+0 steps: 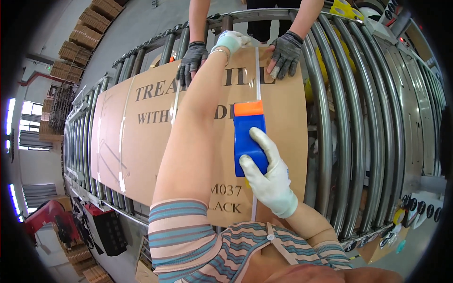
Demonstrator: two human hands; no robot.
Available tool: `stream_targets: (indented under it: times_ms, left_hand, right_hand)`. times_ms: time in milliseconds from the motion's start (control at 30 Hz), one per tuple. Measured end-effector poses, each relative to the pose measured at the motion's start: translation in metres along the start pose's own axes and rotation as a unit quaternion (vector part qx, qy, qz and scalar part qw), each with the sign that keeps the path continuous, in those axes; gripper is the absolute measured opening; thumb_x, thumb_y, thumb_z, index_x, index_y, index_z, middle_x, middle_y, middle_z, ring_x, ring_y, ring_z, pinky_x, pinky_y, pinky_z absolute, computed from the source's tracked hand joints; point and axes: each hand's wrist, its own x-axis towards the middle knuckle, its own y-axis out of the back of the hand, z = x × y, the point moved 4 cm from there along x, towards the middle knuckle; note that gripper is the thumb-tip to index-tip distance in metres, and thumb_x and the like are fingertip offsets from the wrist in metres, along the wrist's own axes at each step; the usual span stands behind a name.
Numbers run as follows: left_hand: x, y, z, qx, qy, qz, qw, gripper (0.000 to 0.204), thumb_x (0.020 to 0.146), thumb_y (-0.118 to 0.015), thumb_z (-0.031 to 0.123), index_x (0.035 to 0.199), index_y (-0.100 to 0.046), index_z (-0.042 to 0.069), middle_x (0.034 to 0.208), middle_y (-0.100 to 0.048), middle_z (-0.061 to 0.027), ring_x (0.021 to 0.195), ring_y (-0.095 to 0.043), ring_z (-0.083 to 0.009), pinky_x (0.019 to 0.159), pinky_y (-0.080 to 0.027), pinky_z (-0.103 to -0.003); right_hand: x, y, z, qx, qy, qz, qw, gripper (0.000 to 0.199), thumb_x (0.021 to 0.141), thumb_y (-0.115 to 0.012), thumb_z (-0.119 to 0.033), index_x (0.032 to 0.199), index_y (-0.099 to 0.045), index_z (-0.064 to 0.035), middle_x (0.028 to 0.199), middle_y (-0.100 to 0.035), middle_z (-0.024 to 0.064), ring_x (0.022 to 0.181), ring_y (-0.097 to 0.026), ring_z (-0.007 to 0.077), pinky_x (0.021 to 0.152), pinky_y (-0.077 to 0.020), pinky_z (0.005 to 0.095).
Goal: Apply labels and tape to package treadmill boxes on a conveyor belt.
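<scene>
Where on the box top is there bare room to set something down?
The box's widest bare patch lies between its left end and the left forearm. A narrower strip runs between the blue-and-orange tool in the right hand and the box's right edge. The far edge is crowded: the left hand sits between a co-worker's two grey-gloved hands.

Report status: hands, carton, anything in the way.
Right hand gripping blue-and-orange handheld tool over carton. Left hand at carton's far edge, grip unclear. Co-worker's gloved hands on carton, either side.
</scene>
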Motion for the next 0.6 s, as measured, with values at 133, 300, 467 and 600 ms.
stream_targets:
  times_ms: [133, 300, 467, 600]
  left_hand:
    - [0.022, -0.021, -0.027, 0.018, -0.013, -0.001, 1.0, 0.038, 0.079, -0.061, 0.043, 0.106, -0.068, 0.016, 0.119, -0.059, -0.0074, 0.108, -0.057, -0.024, 0.091, -0.045, -0.036]
    - [-0.015, -0.024, 0.018, 0.116, 0.069, 0.236, 0.962, 0.069, 0.071, -0.069, 0.043, 0.122, -0.047, 0.002, 0.123, -0.048, -0.0149, 0.112, -0.053, -0.031, 0.093, -0.045, -0.039]
    - [-0.136, -0.023, -0.022, 0.161, -0.053, 0.356, 0.919, 0.044, 0.076, -0.061, 0.029, 0.105, -0.053, -0.002, 0.111, -0.054, -0.0191, 0.099, -0.054, -0.0342, 0.087, -0.043, -0.04]
    - [-0.299, -0.036, 0.003, 0.172, -0.041, 0.22, 0.959, 0.057, 0.08, -0.06, 0.031, 0.124, -0.046, -0.003, 0.132, -0.044, -0.0192, 0.124, -0.037, -0.0337, 0.105, -0.028, -0.042]
  right_hand:
    - [0.026, -0.008, -0.012, 0.022, 0.007, 0.013, 1.0, 0.06, 0.087, -0.06, -0.009, 0.138, -0.031, 0.003, 0.123, -0.052, 0.0144, 0.107, -0.053, 0.0153, 0.091, -0.0446, 0.0294]
    - [0.025, 0.002, -0.007, 0.011, 0.027, 0.099, 0.995, 0.067, 0.087, -0.061, -0.011, 0.141, -0.023, 0.0028, 0.119, -0.053, 0.0113, 0.103, -0.053, 0.0127, 0.09, -0.0446, 0.0276]
    - [-0.02, -0.011, 0.006, 0.044, -0.023, 0.039, 0.998, 0.07, 0.087, -0.064, -0.017, 0.14, -0.024, 0.0033, 0.116, -0.054, 0.01, 0.102, -0.053, 0.0129, 0.09, -0.0442, 0.0278]
    - [-0.111, -0.011, 0.018, 0.053, -0.034, 0.046, 0.997, 0.067, 0.088, -0.063, -0.018, 0.14, -0.025, 0.0012, 0.117, -0.053, 0.0078, 0.101, -0.053, 0.0112, 0.09, -0.044, 0.0264]
